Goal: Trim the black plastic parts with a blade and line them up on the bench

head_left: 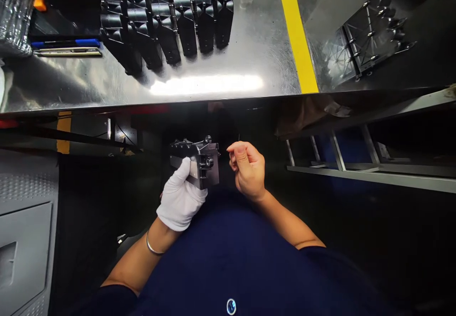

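Observation:
My left hand (182,201), in a white glove, grips a black moulded plastic part (208,169) with round bosses on its edge and a flat side. The thumb presses on the part's near face, and the other fingers are hidden beneath it. Just right of the part, my bare right hand (249,168) is closed, thumb against curled fingers, not touching the part. Whatever those fingers hold, if anything, is too small to make out; a faint thin line shows above them.
A metal table (249,54) spans the top, bearing rows of black plastic parts (185,21), a blue pen (71,43) and a yellow tape strip (297,35). Another black part (372,33) lies at right. A metal frame (356,171) stands below right, a grey cabinet (26,230) at left.

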A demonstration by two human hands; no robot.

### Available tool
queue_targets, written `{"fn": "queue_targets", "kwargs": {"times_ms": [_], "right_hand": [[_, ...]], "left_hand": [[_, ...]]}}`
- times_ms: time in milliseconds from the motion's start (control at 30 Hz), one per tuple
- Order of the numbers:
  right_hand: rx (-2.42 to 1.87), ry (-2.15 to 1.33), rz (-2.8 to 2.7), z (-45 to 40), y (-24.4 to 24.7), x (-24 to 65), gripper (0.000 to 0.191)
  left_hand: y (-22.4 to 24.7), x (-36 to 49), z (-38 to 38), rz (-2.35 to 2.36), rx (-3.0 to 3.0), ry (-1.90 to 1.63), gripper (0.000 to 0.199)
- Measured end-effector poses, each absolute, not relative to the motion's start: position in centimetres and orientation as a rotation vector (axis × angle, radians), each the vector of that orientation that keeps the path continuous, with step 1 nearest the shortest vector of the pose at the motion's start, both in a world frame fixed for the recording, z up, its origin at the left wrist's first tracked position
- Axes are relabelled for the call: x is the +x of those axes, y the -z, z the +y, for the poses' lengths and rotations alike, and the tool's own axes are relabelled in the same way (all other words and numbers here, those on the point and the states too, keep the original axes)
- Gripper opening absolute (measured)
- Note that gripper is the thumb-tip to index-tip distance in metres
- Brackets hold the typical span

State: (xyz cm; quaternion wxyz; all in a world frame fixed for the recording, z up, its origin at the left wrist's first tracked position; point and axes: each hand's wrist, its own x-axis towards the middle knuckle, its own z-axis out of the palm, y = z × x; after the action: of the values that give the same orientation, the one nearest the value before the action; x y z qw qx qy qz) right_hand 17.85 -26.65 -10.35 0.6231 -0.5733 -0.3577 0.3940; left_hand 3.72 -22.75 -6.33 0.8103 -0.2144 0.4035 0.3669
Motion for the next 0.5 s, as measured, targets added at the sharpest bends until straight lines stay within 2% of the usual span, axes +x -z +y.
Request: {"fn": "queue_targets", "kwargs": {"times_ms": [233,500], "right_hand": [[-1.214,-0.632,-1.511,-26.5,9.1,21.1,0.02],[-1.199,-0.476,-1.648,-26.6,8.6,21.8,0.015]], "left_hand": [[5.8,3.6,-22.2,0.903,-0.47,-0.695,0.038],[4.4,4.3,-22.3,0.966,-0.415,-0.704,0.041]]}}
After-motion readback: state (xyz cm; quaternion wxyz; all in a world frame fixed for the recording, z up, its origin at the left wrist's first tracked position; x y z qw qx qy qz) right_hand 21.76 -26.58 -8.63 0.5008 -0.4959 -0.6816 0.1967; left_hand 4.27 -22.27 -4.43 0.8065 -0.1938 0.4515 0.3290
